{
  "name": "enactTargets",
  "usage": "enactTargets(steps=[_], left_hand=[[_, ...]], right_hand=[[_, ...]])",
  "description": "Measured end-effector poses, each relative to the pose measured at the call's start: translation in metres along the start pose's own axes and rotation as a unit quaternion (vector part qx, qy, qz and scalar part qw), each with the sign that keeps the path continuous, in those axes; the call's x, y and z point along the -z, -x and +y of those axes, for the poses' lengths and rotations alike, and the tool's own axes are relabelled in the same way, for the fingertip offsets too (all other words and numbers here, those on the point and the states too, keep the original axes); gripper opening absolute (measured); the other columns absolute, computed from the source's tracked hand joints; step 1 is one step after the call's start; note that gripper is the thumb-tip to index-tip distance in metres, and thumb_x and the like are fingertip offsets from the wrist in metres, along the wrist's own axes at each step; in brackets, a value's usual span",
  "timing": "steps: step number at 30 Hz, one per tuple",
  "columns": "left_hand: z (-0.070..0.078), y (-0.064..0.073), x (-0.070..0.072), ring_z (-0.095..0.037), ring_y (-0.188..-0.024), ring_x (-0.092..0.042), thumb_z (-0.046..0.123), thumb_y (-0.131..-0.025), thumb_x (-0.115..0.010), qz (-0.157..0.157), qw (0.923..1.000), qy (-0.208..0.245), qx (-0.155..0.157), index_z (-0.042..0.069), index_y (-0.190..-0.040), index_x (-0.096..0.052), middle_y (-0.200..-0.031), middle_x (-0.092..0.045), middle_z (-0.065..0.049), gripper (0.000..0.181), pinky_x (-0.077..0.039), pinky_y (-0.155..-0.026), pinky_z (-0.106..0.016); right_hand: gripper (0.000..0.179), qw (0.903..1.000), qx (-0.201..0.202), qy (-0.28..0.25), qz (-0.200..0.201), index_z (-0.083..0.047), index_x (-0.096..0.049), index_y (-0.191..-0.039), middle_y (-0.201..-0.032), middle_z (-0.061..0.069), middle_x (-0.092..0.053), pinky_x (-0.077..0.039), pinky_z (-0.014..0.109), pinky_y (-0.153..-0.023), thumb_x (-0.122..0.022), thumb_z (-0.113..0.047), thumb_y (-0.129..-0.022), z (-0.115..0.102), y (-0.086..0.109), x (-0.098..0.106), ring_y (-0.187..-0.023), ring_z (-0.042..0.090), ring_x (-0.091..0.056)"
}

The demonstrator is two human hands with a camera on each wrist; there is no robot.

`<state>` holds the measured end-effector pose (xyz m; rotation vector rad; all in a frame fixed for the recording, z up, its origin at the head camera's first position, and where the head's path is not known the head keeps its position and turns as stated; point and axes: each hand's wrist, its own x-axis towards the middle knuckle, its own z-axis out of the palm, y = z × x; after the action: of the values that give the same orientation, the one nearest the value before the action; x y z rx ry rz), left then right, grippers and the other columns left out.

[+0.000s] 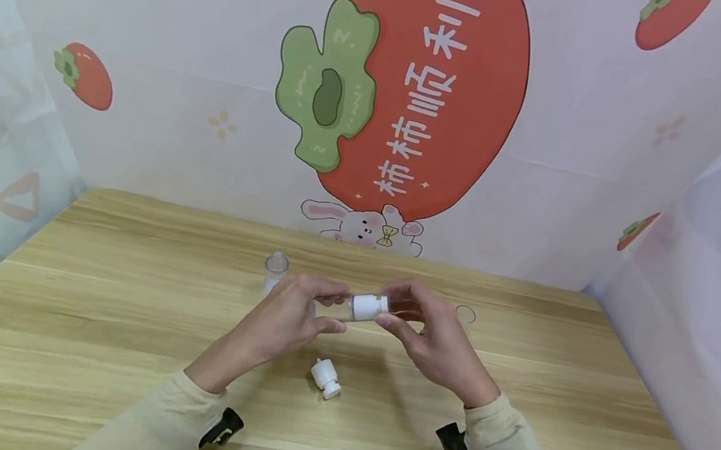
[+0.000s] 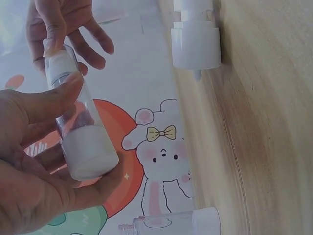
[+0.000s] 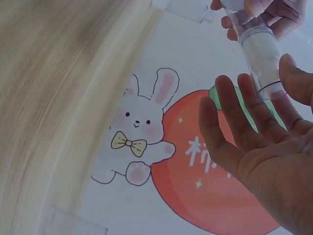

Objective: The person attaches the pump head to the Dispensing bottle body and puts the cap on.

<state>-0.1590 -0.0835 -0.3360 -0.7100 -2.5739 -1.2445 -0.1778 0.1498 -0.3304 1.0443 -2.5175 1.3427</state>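
Over the middle of the table, my left hand (image 1: 305,312) grips a clear cylindrical bottle (image 2: 90,147) by its body. A white base shows at one end of the bottle, and a white pump top (image 1: 369,306) with a clear outer sleeve at the other. My right hand (image 1: 431,338) holds that pump end between thumb and fingers, its other fingers spread in the right wrist view. The bottle is tilted nearly flat, off the table. Below the hands lies a loose white pump head (image 1: 325,378). Behind my left hand stands a second clear bottle (image 1: 277,264), partly hidden.
A clear cap (image 1: 465,313) is on the wooden table (image 1: 100,308) beyond my right hand. Printed sheets enclose the table at the back (image 1: 165,142) and both sides. A black wrist camera mount (image 1: 453,440) sits under the right sleeve, another (image 1: 222,428) under the left.
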Motion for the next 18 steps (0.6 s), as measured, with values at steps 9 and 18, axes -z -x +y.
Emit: enactTargets(steps=[9,18], left_hand=[[0.0029,-0.0005,-0.0011,-0.031,-0.097,-0.071,-0.002,-0.075,-0.087,0.016,0.9998,0.002,0.013,0.001,-0.111,-0.076,-0.107,-0.075,-0.01,0.038,-0.057,-0.088,-0.048],[0.0025,-0.0002,-0.002,-0.031,-0.094,-0.071,-0.003,-0.074,-0.087,0.025,0.9996,0.006,0.008,0.0,-0.109,-0.077,-0.106,-0.075,-0.012,0.036,-0.058,-0.085,-0.048]], right_hand=[[0.029,1.0,0.008,-0.005,0.003,-0.006,-0.06,-0.116,-0.108,0.003,-0.069,-0.058,0.042,-0.088,-0.073,0.0,-0.091,-0.0001,-0.001,-0.0011,-0.098,0.02,-0.069],[0.029,0.9998,0.017,0.001,0.011,-0.006,-0.061,-0.114,-0.108,0.003,-0.07,-0.058,0.041,-0.088,-0.074,0.0,-0.09,-0.001,-0.0017,-0.0039,-0.098,0.019,-0.07]])
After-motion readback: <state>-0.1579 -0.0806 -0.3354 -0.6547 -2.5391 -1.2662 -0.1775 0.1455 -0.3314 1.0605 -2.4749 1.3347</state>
